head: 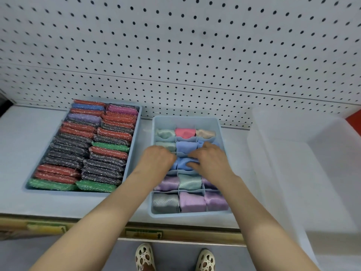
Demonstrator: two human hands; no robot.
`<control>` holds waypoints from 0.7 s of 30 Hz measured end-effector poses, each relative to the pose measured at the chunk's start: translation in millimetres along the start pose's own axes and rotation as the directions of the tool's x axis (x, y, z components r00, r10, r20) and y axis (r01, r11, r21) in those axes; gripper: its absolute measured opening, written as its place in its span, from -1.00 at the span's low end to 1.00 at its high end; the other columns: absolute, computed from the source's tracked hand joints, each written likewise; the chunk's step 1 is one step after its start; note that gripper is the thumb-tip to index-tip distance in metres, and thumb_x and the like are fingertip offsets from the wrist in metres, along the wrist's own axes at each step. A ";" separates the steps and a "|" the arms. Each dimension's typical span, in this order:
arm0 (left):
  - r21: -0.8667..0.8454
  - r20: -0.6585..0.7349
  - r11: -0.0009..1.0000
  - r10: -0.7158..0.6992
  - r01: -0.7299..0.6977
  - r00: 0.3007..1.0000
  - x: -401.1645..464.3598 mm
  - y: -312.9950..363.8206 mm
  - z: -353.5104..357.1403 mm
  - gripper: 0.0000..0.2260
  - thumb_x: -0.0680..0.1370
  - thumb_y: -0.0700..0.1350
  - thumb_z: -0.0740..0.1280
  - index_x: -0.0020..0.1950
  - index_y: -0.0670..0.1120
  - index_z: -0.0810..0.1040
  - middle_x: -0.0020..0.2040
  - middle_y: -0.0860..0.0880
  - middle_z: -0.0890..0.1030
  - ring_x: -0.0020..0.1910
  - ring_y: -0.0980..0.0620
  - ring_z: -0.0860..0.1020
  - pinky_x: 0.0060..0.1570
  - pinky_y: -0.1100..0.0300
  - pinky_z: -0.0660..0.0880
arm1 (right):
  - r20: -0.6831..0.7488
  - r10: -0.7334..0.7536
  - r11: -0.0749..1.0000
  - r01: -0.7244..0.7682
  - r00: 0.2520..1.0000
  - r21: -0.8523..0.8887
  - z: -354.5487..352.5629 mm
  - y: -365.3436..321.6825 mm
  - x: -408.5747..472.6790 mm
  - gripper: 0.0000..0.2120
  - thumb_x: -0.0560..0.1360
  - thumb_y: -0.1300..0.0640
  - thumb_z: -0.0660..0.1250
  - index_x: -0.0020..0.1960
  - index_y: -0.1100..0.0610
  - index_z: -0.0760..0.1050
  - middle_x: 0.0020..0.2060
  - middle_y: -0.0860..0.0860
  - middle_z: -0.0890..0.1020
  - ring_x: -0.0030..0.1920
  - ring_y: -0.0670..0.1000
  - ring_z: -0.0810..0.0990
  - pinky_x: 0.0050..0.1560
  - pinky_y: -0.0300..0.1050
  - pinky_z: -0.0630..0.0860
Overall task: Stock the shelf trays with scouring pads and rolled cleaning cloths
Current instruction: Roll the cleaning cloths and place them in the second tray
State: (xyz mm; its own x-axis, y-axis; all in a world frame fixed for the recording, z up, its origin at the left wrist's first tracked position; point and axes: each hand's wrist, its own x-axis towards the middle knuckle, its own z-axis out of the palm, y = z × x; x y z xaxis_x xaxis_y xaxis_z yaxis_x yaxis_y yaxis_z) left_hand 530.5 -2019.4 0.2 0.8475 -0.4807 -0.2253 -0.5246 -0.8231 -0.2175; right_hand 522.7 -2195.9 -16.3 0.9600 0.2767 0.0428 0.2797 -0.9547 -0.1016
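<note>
A light blue divided tray [170, 120] on the shelf holds rolled cleaning cloths, one per cell, in mint, pink, beige, blue, purple and grey. Its back row of cells is bare. Both hands press on a blue rolled cloth [182, 164] in the middle cell of the third filled row. My left hand [156, 157] covers the cell to the left, fingers curled onto the cloth's edge. My right hand [211, 159] grips the cloth from the right. To the left, a second blue tray [136, 122] is packed with scouring pads [88, 149] in red, dark grey, green, purple and blue.
A large clear plastic bin [304, 163] stands on the shelf to the right of the divided tray. White pegboard [175, 45] forms the back wall. The shelf's front edge [136, 229] carries yellow-green price labels, with two sandalled feet on the floor below.
</note>
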 end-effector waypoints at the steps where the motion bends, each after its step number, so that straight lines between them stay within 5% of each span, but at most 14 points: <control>1: -0.006 -0.010 1.000 -0.011 0.011 1.000 3.8 0.4 0.0 -0.78 0.54 -0.22 0.26 0.12 0.02 0.56 0.04 0.00 0.64 0.07 -0.07 0.60 -0.16 0.17 0.34 | -0.015 0.031 1.000 -0.031 0.999 0.003 2.5 -0.5 1.2 -0.88 0.37 0.01 0.45 -0.16 0.04 0.68 -0.28 0.09 0.65 -0.12 0.14 0.59 -0.17 -0.12 0.42; 7: -0.171 -0.052 0.985 0.011 -0.019 0.999 13.6 -4.1 0.0 -0.81 0.53 -0.18 0.30 0.12 -0.01 0.56 0.07 -0.01 0.62 0.09 -0.10 0.59 -0.15 0.17 0.39 | -0.064 0.087 0.984 -0.076 0.994 0.161 -3.3 0.4 -7.6 -0.91 0.39 0.11 0.46 -0.11 0.05 0.67 -0.24 0.08 0.67 -0.08 0.15 0.60 -0.20 -0.18 0.36; 11: -0.298 -0.320 0.929 0.121 -0.221 0.940 -12.0 -11.6 3.1 -0.82 0.29 -0.26 0.51 -0.17 -0.08 0.62 -0.23 -0.03 0.60 -0.17 -0.13 0.58 -0.26 0.05 0.56 | 0.010 -0.017 0.963 0.014 1.000 0.269 -15.2 3.8 -29.8 -0.89 0.38 0.04 0.50 -0.09 -0.03 0.68 -0.26 -0.03 0.67 -0.12 0.04 0.50 -0.18 -0.14 0.46; 15: -0.257 -0.066 0.957 0.125 -0.138 0.990 -32.3 6.1 4.2 -0.88 0.53 -0.08 0.31 0.04 -0.03 0.58 0.01 -0.01 0.60 0.07 -0.08 0.54 -0.02 0.05 0.52 | 0.134 -0.069 0.990 0.051 0.989 0.134 -11.8 -10.5 -44.0 -0.84 0.39 -0.08 0.41 -0.06 -0.07 0.66 -0.22 0.01 0.63 -0.02 0.05 0.50 -0.15 -0.10 0.39; 18: -0.167 -0.061 0.984 0.057 -0.067 0.996 -25.9 12.8 6.7 -0.84 0.55 -0.05 0.26 0.07 0.03 0.59 0.05 0.01 0.61 0.08 -0.06 0.56 -0.07 0.15 0.45 | 0.106 -0.040 0.999 0.041 0.994 -0.008 -3.3 -20.5 -38.6 -0.93 0.36 0.00 0.43 -0.22 -0.01 0.65 -0.36 0.02 0.62 -0.13 0.10 0.55 -0.25 -0.13 0.26; 21: -0.158 -0.086 0.987 -0.009 -0.005 0.996 -17.3 14.2 5.6 -0.82 0.55 -0.06 0.25 0.08 0.02 0.60 0.05 0.01 0.62 0.04 -0.06 0.58 -0.18 0.19 0.34 | 0.037 0.028 0.998 -0.030 0.999 0.050 2.2 -19.1 -33.2 -0.91 0.42 0.01 0.40 -0.20 0.00 0.66 -0.34 0.02 0.63 -0.11 0.12 0.52 -0.26 -0.13 0.27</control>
State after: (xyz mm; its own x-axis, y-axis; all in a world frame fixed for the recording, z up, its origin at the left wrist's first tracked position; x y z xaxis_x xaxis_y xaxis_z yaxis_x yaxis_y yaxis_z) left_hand 507.9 -2021.1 -4.3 0.8560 -0.4974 -0.1406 -0.5092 -0.8583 -0.0639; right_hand 485.5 -2186.6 -17.9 0.9673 0.2537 0.0034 0.2513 -0.9559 -0.1522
